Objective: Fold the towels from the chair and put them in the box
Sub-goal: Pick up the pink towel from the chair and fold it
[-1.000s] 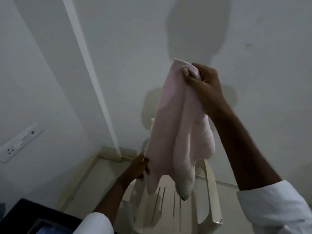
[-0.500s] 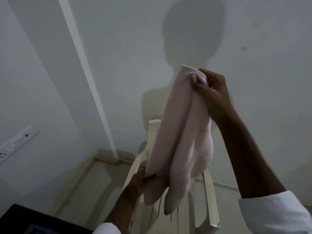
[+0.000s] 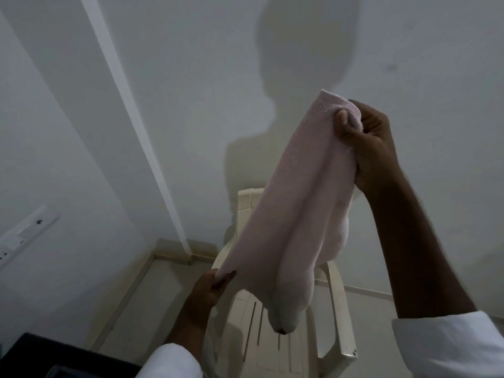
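In the head view, the pale pink towel (image 3: 294,214) hangs in the air above the seat of the cream plastic chair (image 3: 339,309) and does not touch it. The right hand (image 3: 365,143), high above the chair, holds the top corner. Its grip is pressed together, thumb against curled fingers, with the cloth bunched inside. The left hand (image 3: 210,287), lower and over the left front of the chair, pinches a bottom corner between thumb and fingertips. The step in hand seems to be opening the towel before the first fold. To do it well, I think the hands should pull apart along one edge until it is straight, so the twisted middle part, which sags toward the seat, can fall flat. Too much cloth in the right grip would hold the wrinkles. A dark thing (image 3: 41,358) lies left of the chair; I cannot tell whether it is the box.
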The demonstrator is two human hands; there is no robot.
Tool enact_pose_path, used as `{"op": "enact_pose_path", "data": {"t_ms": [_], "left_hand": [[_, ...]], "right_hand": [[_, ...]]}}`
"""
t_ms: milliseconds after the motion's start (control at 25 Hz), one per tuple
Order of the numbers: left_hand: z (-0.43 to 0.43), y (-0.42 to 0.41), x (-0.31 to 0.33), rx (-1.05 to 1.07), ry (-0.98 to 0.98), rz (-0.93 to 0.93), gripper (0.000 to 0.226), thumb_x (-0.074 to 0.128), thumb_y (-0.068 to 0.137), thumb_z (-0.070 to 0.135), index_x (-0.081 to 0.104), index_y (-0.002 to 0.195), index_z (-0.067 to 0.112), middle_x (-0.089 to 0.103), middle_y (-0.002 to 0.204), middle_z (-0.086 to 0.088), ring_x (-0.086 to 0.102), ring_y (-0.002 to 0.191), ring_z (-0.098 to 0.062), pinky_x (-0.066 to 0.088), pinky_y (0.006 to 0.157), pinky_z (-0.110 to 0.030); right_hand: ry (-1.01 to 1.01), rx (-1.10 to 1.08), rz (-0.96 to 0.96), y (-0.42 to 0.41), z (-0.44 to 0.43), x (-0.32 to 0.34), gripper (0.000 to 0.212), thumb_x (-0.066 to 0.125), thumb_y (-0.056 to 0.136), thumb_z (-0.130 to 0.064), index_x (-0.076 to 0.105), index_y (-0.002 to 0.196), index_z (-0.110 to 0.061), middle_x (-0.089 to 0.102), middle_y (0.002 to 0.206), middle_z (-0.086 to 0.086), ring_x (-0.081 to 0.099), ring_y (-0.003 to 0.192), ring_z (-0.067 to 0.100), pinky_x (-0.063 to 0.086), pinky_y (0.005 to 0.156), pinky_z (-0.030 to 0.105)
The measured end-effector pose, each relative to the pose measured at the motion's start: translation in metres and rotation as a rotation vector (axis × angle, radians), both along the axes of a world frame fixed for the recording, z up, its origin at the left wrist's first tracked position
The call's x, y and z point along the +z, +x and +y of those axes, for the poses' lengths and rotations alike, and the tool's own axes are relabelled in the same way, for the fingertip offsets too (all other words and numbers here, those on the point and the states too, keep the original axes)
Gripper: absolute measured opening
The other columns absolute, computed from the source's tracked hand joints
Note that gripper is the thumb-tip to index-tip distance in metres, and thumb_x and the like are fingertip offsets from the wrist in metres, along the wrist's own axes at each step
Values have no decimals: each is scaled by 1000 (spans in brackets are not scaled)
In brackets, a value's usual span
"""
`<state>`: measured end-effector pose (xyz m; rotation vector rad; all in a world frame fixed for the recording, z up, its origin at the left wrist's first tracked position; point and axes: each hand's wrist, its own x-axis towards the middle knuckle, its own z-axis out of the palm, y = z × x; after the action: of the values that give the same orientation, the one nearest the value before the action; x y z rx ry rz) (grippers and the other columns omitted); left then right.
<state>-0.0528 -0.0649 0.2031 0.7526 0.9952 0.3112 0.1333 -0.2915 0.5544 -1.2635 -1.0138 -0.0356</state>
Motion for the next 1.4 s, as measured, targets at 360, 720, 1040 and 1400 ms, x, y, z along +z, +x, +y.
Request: {"op": "enact_pose_path", "data": {"t_ms": [360, 720, 1040, 1400], "left_hand": [[59, -8, -4, 211, 360, -223, 46, 56, 92, 3, 51, 138, 0, 58, 117, -23, 61, 95, -38, 55, 85, -47], [48, -11, 59, -37, 556, 91, 79, 50, 87, -13, 34, 151, 31, 28, 158, -8, 42, 134, -32, 42, 104, -40], [-1, 3, 124, -491, 1039, -216, 80, 68, 75, 34, 37, 149, 36, 36, 154, 18, 36, 140, -1, 35, 112, -25], [-47, 10, 164, -555, 1171, -353, 74, 52, 77, -4, 41, 146, 21, 40, 151, 14, 34, 142, -3, 31, 117, -27]], "right_hand": [[-22, 41, 166, 13, -10, -20, 38, 59, 98, -34, 65, 102, 4, 55, 91, 19, 52, 87, 29, 42, 72, 36], [-66, 122, 243, 19, -12, -40, 32, 63, 94, -41, 70, 117, -19, 72, 103, -1, 66, 95, 15, 54, 82, 28], [-395, 362, 134, -13, 16, -91, 18, 56, 99, -25, 62, 87, -13, 56, 80, -1, 53, 74, 10, 41, 62, 22], [-435, 143, 168, -18, 47, -137, 24, 60, 96, -33, 59, 91, -9, 59, 83, -5, 53, 81, 7, 39, 71, 30]]}}
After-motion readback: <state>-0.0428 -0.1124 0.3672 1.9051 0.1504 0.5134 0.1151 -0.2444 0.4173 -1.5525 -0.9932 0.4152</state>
